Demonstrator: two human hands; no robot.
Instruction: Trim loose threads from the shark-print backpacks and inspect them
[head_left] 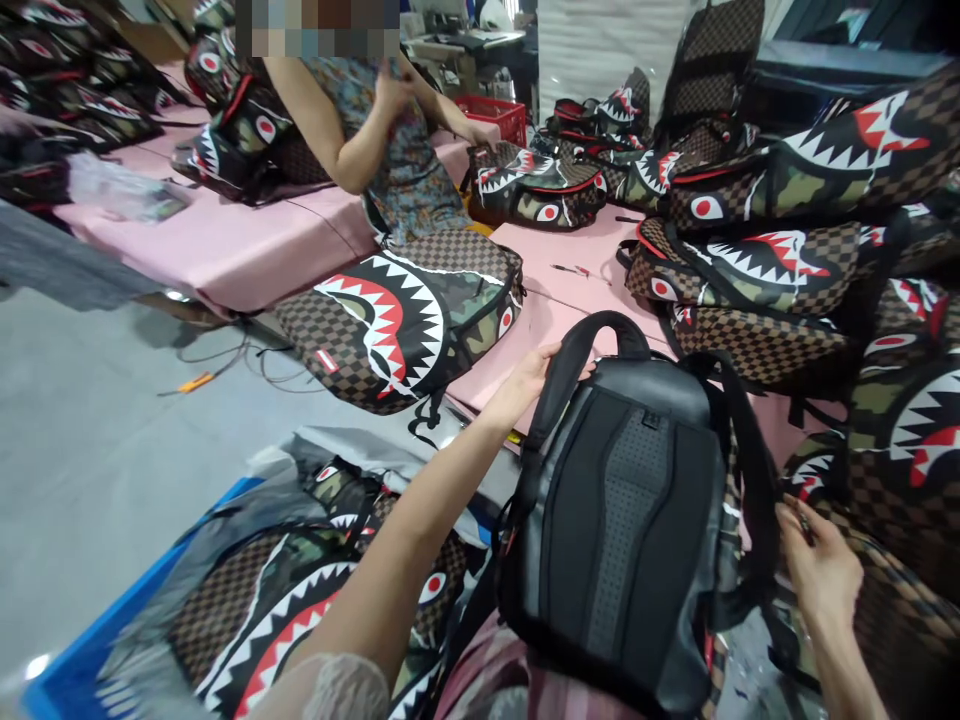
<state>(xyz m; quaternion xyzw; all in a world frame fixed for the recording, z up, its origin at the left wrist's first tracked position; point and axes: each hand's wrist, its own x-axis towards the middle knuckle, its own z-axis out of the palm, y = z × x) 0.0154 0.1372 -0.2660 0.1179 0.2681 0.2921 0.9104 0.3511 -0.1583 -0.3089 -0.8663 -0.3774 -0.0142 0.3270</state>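
A black backpack (637, 500) stands upright in front of me, its padded back panel and straps facing me. My left hand (534, 378) is closed around its left shoulder strap near the top, with the fingertips partly behind the strap. At the right, my right hand (821, 555) is beside the other strap, its fingers bent together around a small dark thing too small to make out. Just beyond the black bag, a checkered backpack with a shark mouth (405, 320) lies on the pink table (555, 290).
More shark-mouth backpacks (780, 260) are piled along the right. Below left, a blue bin (142, 590) lined with grey plastic holds others. Across the table stands a person (397, 150) near a red crate (495, 118). An orange-handled tool (196, 383) lies on the floor.
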